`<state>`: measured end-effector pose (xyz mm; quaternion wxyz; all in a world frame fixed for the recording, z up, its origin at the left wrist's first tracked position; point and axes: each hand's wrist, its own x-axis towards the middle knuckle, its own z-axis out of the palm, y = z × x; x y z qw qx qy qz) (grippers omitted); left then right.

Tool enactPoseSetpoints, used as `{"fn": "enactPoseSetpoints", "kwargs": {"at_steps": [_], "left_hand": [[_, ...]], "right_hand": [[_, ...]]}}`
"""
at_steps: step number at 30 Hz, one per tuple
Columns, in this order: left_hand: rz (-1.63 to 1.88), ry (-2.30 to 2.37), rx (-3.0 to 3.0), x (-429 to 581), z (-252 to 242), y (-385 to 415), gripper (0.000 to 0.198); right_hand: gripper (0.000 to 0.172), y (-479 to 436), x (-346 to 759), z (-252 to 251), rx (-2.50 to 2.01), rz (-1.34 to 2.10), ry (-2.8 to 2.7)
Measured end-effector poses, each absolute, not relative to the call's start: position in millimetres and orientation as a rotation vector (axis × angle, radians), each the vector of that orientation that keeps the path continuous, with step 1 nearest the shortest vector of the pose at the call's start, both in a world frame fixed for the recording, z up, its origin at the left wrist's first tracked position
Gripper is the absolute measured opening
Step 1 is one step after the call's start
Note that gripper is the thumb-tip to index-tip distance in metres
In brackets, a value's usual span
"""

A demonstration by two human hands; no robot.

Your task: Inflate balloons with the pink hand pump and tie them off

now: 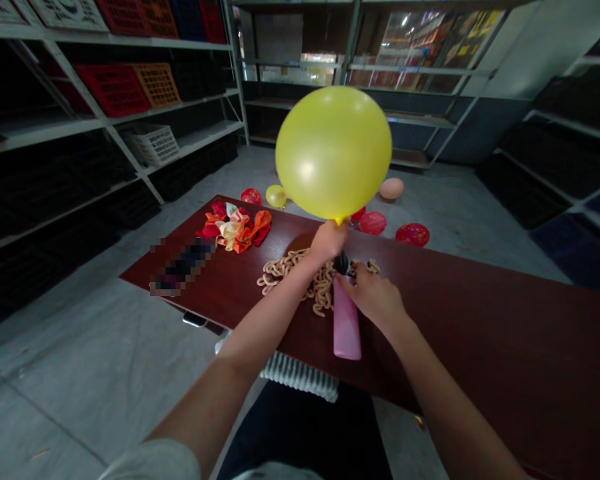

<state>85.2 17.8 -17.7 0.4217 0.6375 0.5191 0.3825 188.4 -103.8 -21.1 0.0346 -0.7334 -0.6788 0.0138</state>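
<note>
Storeroom with metal shelving (193, 141), red plastic crates (113, 90)

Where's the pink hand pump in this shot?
In the head view, the pink hand pump sits just right of centre over the dark red table, held near its top by the right hand, below the yellow balloon.

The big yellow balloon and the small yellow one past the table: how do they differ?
The large yellow balloon is far bigger than the small yellow balloon. The large one is up in the air, its neck gripped by the left hand above a pink hand pump, while the small one sits untouched beyond the dark red table. Both are round, glossy and yellow.
</note>
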Motion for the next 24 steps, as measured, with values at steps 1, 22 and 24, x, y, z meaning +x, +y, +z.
{"fn": "enactPoseSetpoints", "kwargs": {"at_steps": [1,22,24], "left_hand": [[0.903,1.341,1.706,89,-18,15,0.051],[0.283,1.160,2.868,101,-18,-32,0.033],[0.310,1.140,2.878,97,-18,-29,0.041]], "right_hand": [[0.046,-101,191,-18,-2.218,-0.065,-2.089],[0.047,-74,258,-41,-1.818,-0.249,-2.201],[0.043,-75,262,-40,-1.792,-0.180,-2.209]]}}
